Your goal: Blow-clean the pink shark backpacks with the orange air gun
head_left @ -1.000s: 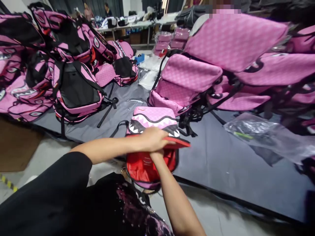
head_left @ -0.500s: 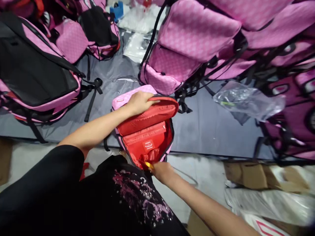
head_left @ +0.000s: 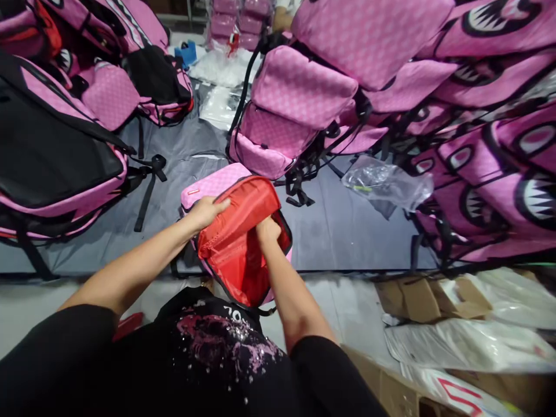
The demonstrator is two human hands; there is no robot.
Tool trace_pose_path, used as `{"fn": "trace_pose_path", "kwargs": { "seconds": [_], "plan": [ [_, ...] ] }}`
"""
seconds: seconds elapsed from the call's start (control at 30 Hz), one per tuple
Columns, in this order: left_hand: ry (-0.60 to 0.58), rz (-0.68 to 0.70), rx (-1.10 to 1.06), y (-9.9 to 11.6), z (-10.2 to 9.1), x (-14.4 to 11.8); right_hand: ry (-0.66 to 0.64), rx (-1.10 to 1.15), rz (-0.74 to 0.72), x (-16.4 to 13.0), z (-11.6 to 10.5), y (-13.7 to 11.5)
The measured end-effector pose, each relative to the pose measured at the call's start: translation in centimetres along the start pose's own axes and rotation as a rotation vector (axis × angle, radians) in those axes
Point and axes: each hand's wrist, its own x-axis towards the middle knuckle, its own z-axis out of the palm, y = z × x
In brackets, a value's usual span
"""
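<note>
A pink checked backpack lies unzipped at the front edge of the table, its red lining showing. My left hand grips the backpack's front panel, thumb on the red inner side and fingers behind, and holds it lifted. Reaching into the opening, my right hand is closed just under the raised panel at the right side. Its fingertips are hidden, and whatever they hold cannot be seen.
Black-backed backpacks fill the table's left side. More pink backpacks with shark-mouth prints are piled at the right. A clear plastic bag lies on the grey table cover. Cardboard boxes and plastic wrapping sit below, right.
My right hand has moved from the bag's near end, where it held something small and yellow, up under the panel. My left hand has lifted the panel. The view has shifted.
</note>
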Motion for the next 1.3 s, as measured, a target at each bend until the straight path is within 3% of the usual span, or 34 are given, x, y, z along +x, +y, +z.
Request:
{"fn": "trace_pose_path", "kwargs": {
  "seconds": [0.07,0.17,0.2,0.27,0.33,0.37,0.4,0.5,0.6,0.7,0.77,0.83,0.9,1.0,1.13,1.17,1.3],
  "plan": [
    [0.124,-0.033,-0.061,-1.1,-0.4,1.0,0.091,-0.234,0.071,-1.1,-2.6,2.0],
    [0.222,0.012,-0.031,-2.2,0.2,2.2,0.084,-0.504,0.227,-4.8,-6.7,5.7],
    [0.235,0.032,-0.018,-2.4,0.7,2.4,0.035,-0.560,0.293,-6.3,-7.8,6.8],
    [0.243,0.065,0.002,-2.4,1.6,2.6,-0.201,-0.542,0.422,-8.8,-9.5,8.7],
    [0.203,0.093,0.017,-2.2,2.3,2.6,-0.462,-0.347,0.501,-10.2,-10.3,10.1],
    [0.169,0.108,0.026,-2.0,2.4,2.6,-0.517,-0.200,0.504,-10.4,-10.4,10.6],
    [0.129,0.126,0.040,-1.8,2.6,2.5,-0.504,-0.035,0.479,-10.3,-10.2,11.0],
    [0.013,0.198,0.125,-1.1,2.8,2.2,-0.302,0.453,0.361,-8.7,-8.0,11.2],
    [-0.056,0.250,0.210,-0.2,3.0,1.9,-0.348,0.859,0.321,-7.2,-3.6,11.1],
    [-0.097,0.238,0.206,0.8,2.6,2.1,-0.424,1.124,0.334,-7.2,0.4,11.9],
    [-0.098,0.228,0.194,1.3,2.2,2.4,-0.327,1.247,0.336,-7.6,1.7,13.0],
    [-0.104,0.230,0.204,1.7,1.9,2.7,-0.181,1.315,0.339,-7.9,1.9,14.0],
    [-0.129,0.246,0.234,1.8,1.7,3.0,-0.128,1.323,0.355,-7.9,1.9,14.4],
    [-0.160,0.268,0.288,2.0,1.6,3.3,-0.250,1.283,0.393,-7.8,2.1,14.1],
    [-0.275,0.314,0.271,3.1,1.2,3.9,-0.645,1.207,0.430,-8.2,3.0,14.1],
    [-0.300,0.328,0.274,3.6,1.2,4.0,-0.677,1.205,0.424,-8.3,3.3,14.2],
    [-0.332,0.381,0.396,5.1,1.4,4.5,-0.603,1.243,0.408,-8.1,4.3,14.5]
  ]
}}
